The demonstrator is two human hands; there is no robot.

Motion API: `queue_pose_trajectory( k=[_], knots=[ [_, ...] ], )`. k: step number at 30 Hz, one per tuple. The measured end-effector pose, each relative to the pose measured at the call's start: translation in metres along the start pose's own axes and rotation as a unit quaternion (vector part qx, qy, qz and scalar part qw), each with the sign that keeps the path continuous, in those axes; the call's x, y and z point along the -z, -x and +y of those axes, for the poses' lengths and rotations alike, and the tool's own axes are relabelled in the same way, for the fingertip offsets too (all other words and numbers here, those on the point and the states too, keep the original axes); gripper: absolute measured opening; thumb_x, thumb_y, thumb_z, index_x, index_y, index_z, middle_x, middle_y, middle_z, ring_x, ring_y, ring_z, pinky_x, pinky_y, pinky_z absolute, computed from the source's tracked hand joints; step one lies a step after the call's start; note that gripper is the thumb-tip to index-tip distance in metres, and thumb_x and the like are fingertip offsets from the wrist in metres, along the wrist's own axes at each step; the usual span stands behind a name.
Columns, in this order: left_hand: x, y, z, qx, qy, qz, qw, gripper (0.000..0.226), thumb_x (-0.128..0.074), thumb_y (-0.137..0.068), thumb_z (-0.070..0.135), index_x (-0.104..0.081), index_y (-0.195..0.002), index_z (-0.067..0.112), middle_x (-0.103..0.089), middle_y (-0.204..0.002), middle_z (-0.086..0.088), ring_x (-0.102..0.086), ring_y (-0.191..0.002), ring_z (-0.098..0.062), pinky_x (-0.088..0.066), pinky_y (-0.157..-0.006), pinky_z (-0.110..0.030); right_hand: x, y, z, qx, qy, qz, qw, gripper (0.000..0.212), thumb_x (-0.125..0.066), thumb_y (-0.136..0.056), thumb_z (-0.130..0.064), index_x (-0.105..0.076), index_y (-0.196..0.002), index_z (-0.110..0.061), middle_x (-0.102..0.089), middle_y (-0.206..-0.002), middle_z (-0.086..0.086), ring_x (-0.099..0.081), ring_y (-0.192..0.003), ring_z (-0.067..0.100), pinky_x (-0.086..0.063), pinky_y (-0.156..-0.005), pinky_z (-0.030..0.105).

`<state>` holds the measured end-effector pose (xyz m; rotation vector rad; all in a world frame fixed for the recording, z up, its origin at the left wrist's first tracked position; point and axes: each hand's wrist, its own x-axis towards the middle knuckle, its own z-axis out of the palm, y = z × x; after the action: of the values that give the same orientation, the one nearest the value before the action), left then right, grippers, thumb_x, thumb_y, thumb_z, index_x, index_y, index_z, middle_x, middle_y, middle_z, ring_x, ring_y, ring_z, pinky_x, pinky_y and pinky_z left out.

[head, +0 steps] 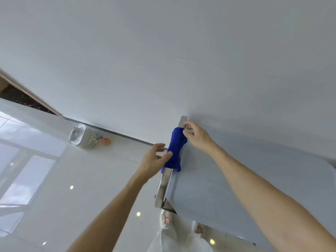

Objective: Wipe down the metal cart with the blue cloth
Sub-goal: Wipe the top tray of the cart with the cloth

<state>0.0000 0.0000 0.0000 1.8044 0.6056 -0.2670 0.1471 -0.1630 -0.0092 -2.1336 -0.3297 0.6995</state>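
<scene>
I note the blue cloth draped over the metal cart side rail. Left hand presses it, fingers relaxed; right hand pinches its far end. Soft, light, likely to slip on polished steel; best gripped bunched.

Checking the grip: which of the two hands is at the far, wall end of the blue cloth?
The right hand, pinching the blue cloth near the wall; the left hand touches its nearer part.
</scene>
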Motion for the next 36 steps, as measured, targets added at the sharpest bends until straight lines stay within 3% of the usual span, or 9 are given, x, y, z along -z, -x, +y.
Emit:
queue_pose_trajectory(
  k=[8,10,14,20,24,30,32,34,36],
  knots=[
    [-0.025,0.002,-0.008,0.006,-0.04,0.007,0.999,0.049,-0.066,-0.09,0.026,-0.046,-0.134,0.02,-0.062,-0.123,0.002,-0.068,-0.088,-0.011,-0.052,-0.058,-0.011,-0.013,-0.009,-0.015,-0.039,0.054,-0.016,0.998,0.015,-0.057,-0.1,-0.027,-0.053,-0.114,-0.021,-0.058,-0.105,-0.002,-0.058,-0.093,0.015,-0.041,-0.066,0.019],
    [-0.026,0.003,-0.008,-0.004,-0.067,0.014,0.998,0.046,-0.063,-0.089,0.023,-0.048,-0.133,0.018,-0.064,-0.121,0.002,-0.068,-0.084,-0.011,-0.05,-0.055,-0.01,-0.012,-0.009,-0.019,-0.057,0.075,-0.026,0.995,0.018,-0.058,-0.1,-0.029,-0.055,-0.111,-0.015,-0.058,-0.1,-0.002,-0.057,-0.09,0.016,-0.042,-0.068,0.023],
    [-0.025,0.007,-0.011,-0.011,-0.07,0.035,0.997,0.042,-0.061,-0.089,0.019,-0.053,-0.131,0.018,-0.066,-0.118,0.003,-0.065,-0.093,-0.009,-0.054,-0.072,-0.018,-0.004,0.001,-0.023,-0.067,0.115,-0.034,0.991,0.03,-0.057,-0.098,-0.028,-0.059,-0.106,0.0,-0.059,-0.089,0.005,-0.054,-0.08,0.021,-0.043,-0.07,0.033],
    [-0.025,0.019,-0.01,-0.053,-0.083,0.099,0.99,0.039,-0.053,-0.087,0.001,-0.063,-0.118,0.022,-0.069,-0.101,0.008,-0.064,-0.088,-0.007,-0.048,-0.068,-0.012,0.025,0.038,-0.011,-0.022,0.042,-0.012,0.999,0.013,-0.064,-0.094,-0.032,-0.064,-0.094,-0.019,-0.068,-0.1,-0.004,-0.062,-0.095,0.014,-0.047,-0.074,0.025],
    [-0.027,0.028,-0.004,-0.082,-0.077,0.115,0.987,0.04,-0.052,-0.083,-0.001,-0.065,-0.103,0.03,-0.069,-0.09,0.013,-0.064,-0.083,-0.011,-0.052,-0.068,-0.021,0.033,0.066,0.003,0.01,0.018,-0.007,1.0,0.016,-0.067,-0.094,-0.031,-0.067,-0.096,-0.015,-0.066,-0.11,-0.007,-0.059,-0.107,0.01,-0.047,-0.095,0.031],
    [-0.028,0.043,0.026,-0.154,-0.036,0.084,0.984,0.038,-0.05,-0.083,0.001,-0.062,-0.097,0.035,-0.067,-0.09,0.018,-0.063,-0.08,-0.01,-0.057,-0.065,-0.034,0.058,0.113,0.012,0.046,-0.147,0.009,0.988,0.01,-0.067,-0.097,-0.031,-0.065,-0.087,-0.029,-0.059,-0.134,-0.025,-0.063,-0.117,0.009,-0.045,-0.097,0.026],
    [-0.029,0.046,0.043,-0.173,-0.009,0.054,0.983,0.038,-0.047,-0.081,0.005,-0.062,-0.096,0.035,-0.069,-0.09,0.015,-0.064,-0.076,-0.013,-0.054,-0.06,-0.031,0.066,0.129,0.012,0.061,-0.21,0.015,0.976,0.009,-0.064,-0.099,-0.03,-0.064,-0.094,-0.022,-0.06,-0.137,-0.022,-0.065,-0.117,0.011,-0.052,-0.093,0.026],
    [-0.032,0.048,0.061,-0.195,0.001,0.024,0.981,0.038,-0.044,-0.075,0.012,-0.062,-0.096,0.038,-0.07,-0.091,0.013,-0.065,-0.077,-0.011,-0.051,-0.059,-0.023,0.075,0.144,0.011,0.078,-0.249,0.033,0.965,0.019,-0.061,-0.1,-0.033,-0.059,-0.101,-0.014,-0.068,-0.129,-0.01,-0.067,-0.11,0.013,-0.054,-0.088,0.029],
    [-0.036,0.049,0.077,-0.212,-0.003,-0.005,0.977,0.04,-0.042,-0.074,0.015,-0.061,-0.099,0.04,-0.07,-0.097,0.015,-0.064,-0.087,-0.007,-0.051,-0.065,-0.016,0.083,0.158,0.01,0.094,-0.256,0.069,0.96,0.026,-0.06,-0.098,-0.042,-0.054,-0.098,-0.016,-0.072,-0.103,0.002,-0.063,-0.089,0.018,-0.048,-0.081,0.036]
  ],
)
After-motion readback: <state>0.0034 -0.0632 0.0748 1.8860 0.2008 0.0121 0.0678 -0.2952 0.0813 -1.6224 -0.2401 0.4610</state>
